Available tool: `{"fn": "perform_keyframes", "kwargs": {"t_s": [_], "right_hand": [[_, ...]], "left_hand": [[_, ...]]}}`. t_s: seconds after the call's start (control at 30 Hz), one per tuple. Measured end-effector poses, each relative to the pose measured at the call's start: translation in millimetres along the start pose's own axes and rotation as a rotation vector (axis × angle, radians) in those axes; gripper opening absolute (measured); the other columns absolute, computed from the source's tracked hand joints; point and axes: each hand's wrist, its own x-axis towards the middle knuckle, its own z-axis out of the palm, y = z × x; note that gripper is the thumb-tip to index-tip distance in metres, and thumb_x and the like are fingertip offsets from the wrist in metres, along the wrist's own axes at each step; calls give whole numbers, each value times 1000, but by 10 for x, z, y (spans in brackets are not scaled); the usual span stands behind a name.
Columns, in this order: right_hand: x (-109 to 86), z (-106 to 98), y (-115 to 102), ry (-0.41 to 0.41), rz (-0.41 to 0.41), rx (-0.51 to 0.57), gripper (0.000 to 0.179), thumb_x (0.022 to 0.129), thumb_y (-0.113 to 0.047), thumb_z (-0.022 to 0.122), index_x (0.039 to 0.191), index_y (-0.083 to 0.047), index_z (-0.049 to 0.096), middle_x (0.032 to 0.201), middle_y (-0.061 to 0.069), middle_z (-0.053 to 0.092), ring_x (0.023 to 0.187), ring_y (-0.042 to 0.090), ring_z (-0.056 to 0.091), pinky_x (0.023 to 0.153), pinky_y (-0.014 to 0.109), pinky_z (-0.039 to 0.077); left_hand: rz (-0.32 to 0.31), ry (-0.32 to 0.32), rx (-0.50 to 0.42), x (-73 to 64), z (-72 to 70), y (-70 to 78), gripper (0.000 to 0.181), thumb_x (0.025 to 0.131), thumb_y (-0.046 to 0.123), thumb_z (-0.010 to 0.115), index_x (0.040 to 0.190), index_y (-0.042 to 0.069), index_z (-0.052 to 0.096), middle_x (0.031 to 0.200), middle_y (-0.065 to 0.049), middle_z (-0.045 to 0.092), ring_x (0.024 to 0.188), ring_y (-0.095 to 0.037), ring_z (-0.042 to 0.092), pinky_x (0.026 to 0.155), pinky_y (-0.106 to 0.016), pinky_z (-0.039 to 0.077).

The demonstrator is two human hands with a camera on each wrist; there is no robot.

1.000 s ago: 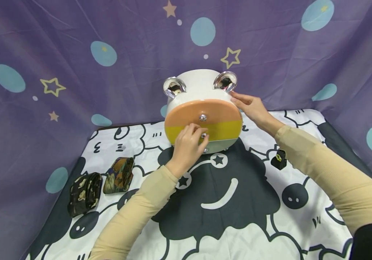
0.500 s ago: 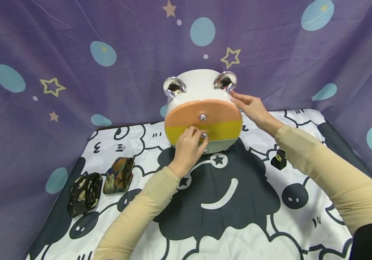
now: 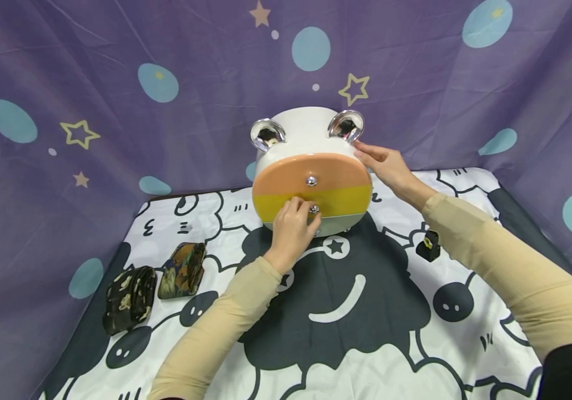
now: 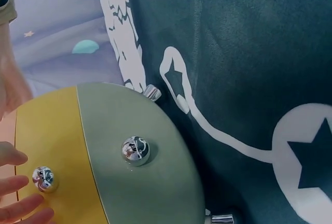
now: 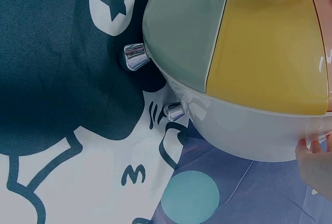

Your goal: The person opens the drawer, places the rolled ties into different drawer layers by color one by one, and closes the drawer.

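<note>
A small frog-shaped drawer cabinet [image 3: 311, 130] stands in the middle of the head view, with a white body, two mirrored eyes and orange, yellow and green drawer fronts, all closed. Each front bears a silver knob. My left hand [image 3: 291, 230] is at the yellow drawer, its fingers about the yellow drawer's knob [image 4: 44, 179]. In the left wrist view those fingers lie spread beside this knob, with a gap showing. My right hand [image 3: 386, 166] rests its fingertips on the cabinet's white side, just under one eye; the right wrist view shows them against that wall.
Two folded patterned cloth bundles, one dark [image 3: 129, 300] and one brown-green [image 3: 182, 270], lie at the left on the sheep-print cloth [image 3: 336, 355]. A small black object with a yellow mark [image 3: 428, 246] lies near my right forearm. A purple curtain [image 3: 215, 111] hangs behind.
My left hand has shifted slightly right and down at the yellow drawer's knob. The right hand and the cabinet have stayed in place.
</note>
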Motion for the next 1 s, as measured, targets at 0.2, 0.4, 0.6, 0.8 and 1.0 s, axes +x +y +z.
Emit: {"fn": "perform_keyframes", "kwargs": {"t_s": [0.2,0.4,0.6,0.8,1.0], "right_hand": [[4,2,0,2,-3,5,57,81,-40,61,127,-9,48,128,-4,48,125,14,35,102,29,27],[3,4,0,5,-4,16,56,81,-38,61,127,-9,48,127,-4,48,125,15,35,102,29,27],[0,4,-5,3,-5,6,57,81,-39,61,127,-9,48,128,-4,48,125,15,36,102,30,27],[-2,-2,-6,4,3,1,57,81,-40,61,127,-10,48,128,-4,48,125,15,35,102,30,27],[-7,-4,-4,-5,2,3,57,81,-40,60,128,-9,47,129,-3,47,125,15,35,102,30,27]], "left_hand": [[-19,-15,3,0,23,1,18,76,17,68,87,3,64,79,-7,53,71,-19,52,62,-28,45],[-33,-21,-3,9,45,-5,17,77,16,67,87,3,63,78,-7,53,70,-19,52,61,-28,45],[-56,-38,1,12,73,-11,17,78,18,66,86,3,62,78,-7,51,68,-19,52,60,-28,45],[-59,-26,21,22,106,-3,21,75,20,70,83,4,58,77,-7,49,64,-19,51,56,-28,44],[-66,-22,34,37,132,6,22,75,19,71,81,5,54,77,-7,47,64,-20,50,55,-29,44]]}}
